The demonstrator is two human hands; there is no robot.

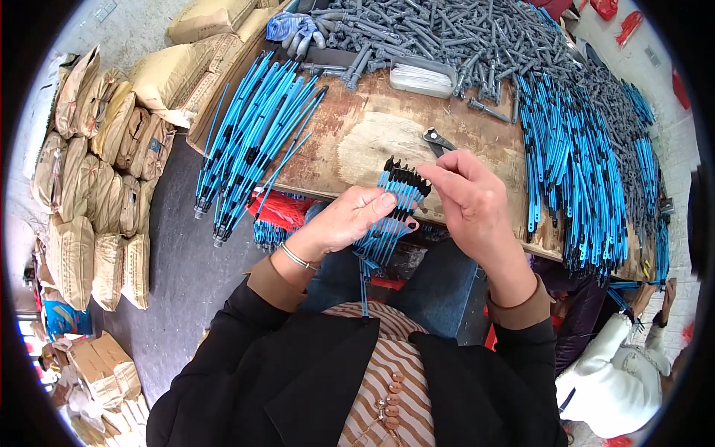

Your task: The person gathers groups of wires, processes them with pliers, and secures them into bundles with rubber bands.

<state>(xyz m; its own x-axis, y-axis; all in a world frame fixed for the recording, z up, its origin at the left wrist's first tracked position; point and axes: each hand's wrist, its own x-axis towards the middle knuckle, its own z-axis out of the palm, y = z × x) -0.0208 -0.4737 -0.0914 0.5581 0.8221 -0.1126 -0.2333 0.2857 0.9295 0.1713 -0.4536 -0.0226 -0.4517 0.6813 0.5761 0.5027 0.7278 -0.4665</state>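
My left hand (344, 220) is wrapped round a fanned bundle of thin blue strips with black ends (404, 195), its thumb lying across them. The black ends stand in a row at the top, and the strips' lower parts hang over my lap. At the right end of that row, my right hand (474, 200) is closed in a pinch with thumb and forefinger touching or very near the black tips. What lies between those fingers is too small to make out. Just beyond the bundle, dark-handled pliers (439, 141) rest on the wooden table (328, 153).
Blue strips (257, 134) overhang the table's left; more blue strips (570, 164) lie right. Grey bolt-like parts (439, 33) heap at the back, near a tray of white strips (422, 77) and a glove (294, 31). Sacks (97, 186) stack left; a white-sleeved person (614, 365) works right.
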